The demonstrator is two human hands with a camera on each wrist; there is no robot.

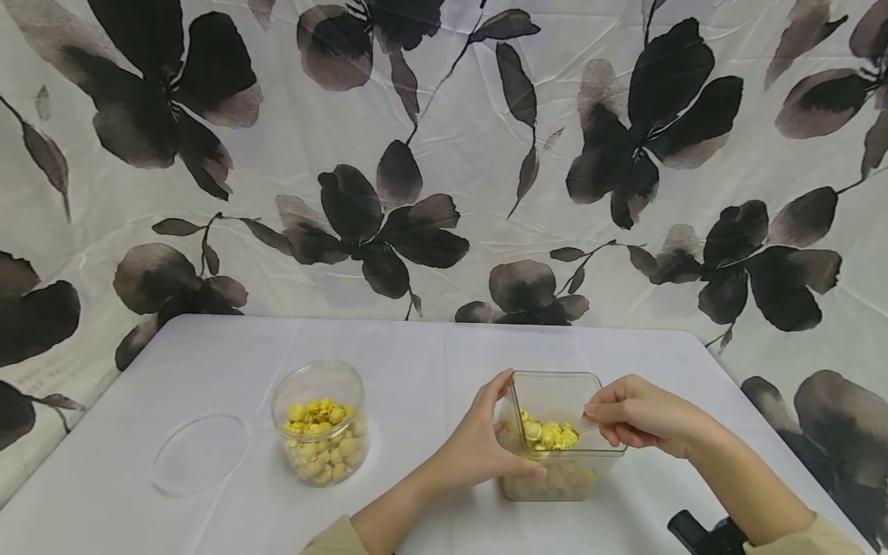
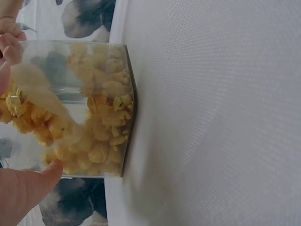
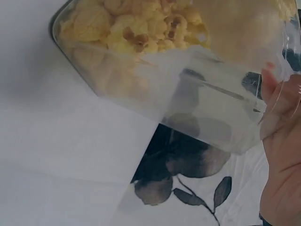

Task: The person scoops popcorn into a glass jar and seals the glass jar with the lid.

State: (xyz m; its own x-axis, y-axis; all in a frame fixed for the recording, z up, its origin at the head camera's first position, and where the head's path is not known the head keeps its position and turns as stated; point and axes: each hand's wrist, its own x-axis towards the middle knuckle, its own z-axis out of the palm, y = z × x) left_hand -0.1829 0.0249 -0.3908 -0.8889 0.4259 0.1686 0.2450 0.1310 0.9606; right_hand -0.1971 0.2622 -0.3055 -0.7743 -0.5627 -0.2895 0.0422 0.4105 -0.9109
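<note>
My left hand [image 1: 479, 443] holds a clear, square-rimmed container [image 1: 565, 393] on the table, with its fingers and thumb spread along the left and near sides. Yellow popcorn [image 1: 549, 433] lies in the lower part of the container. Over the right side of the rim, my right hand [image 1: 648, 416] has its thumb and fingertips pinched together. Through the clear wall, the left wrist view shows a pale translucent scoop [image 2: 42, 89] with popcorn against it. The part within the right fingers is mostly hidden.
A round clear jar [image 1: 315, 378] partly filled with popcorn stands to the left. Farther left, a clear round lid [image 1: 156, 460] lies flat on the white table [image 1: 444, 347]. A black object [image 1: 704, 532] sits by my right forearm. Floral cloth [image 1: 486, 154] hangs behind.
</note>
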